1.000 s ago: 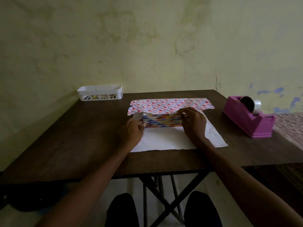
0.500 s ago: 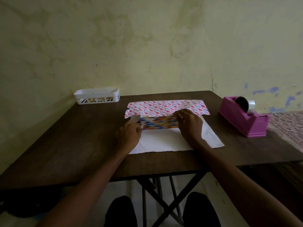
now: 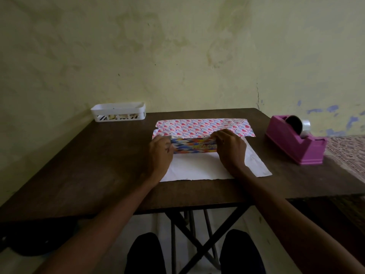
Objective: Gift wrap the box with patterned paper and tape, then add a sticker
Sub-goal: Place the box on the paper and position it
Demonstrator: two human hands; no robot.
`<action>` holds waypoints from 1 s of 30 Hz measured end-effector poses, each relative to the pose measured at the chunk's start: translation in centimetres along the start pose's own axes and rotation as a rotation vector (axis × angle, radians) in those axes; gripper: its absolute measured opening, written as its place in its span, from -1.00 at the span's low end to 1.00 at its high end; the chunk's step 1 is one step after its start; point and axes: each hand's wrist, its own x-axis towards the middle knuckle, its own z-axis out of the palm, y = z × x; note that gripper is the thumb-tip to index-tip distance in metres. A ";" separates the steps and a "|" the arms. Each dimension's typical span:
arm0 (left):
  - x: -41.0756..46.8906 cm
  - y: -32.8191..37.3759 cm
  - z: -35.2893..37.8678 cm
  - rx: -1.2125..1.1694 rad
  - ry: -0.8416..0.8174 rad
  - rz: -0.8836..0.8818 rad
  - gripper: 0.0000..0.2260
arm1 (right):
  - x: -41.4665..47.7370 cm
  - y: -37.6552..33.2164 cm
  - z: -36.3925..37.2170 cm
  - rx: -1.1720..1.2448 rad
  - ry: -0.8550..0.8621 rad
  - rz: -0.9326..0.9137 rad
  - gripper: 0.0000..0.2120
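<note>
Left hand (image 3: 161,153) and right hand (image 3: 230,149) curl on the two ends of the box (image 3: 194,146), fingertips at its upper front edge. Nearest me the paper (image 3: 197,169) lies white side up on the table (image 3: 88,165), and the box sits on it. Behind the box a patterned flap (image 3: 203,126) of that paper reaches the same edge, so I judge the first fold is under way. No tape or sticker shows on it; taping, end folds and the sticker are left to do. Off right waits the tape dispenser (image 3: 294,141); far left, a white basket (image 3: 118,111), contents unclear.
</note>
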 end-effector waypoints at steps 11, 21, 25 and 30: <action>2.7 2.9 2.1 0.074 -0.081 0.339 -0.73 | 0.0 0.1 0.1 -0.064 0.050 0.009 -0.79; 3.1 3.2 3.2 0.008 -0.044 0.311 -0.91 | 0.0 0.6 0.0 -0.134 0.086 -0.045 -0.73; 2.8 3.0 3.3 0.041 -0.011 0.350 -0.87 | 0.1 0.5 -0.5 -0.334 0.047 -0.183 -0.66; 2.5 3.0 3.1 0.074 0.024 0.433 -0.81 | 0.3 0.8 -0.8 -0.438 0.026 -0.365 -0.58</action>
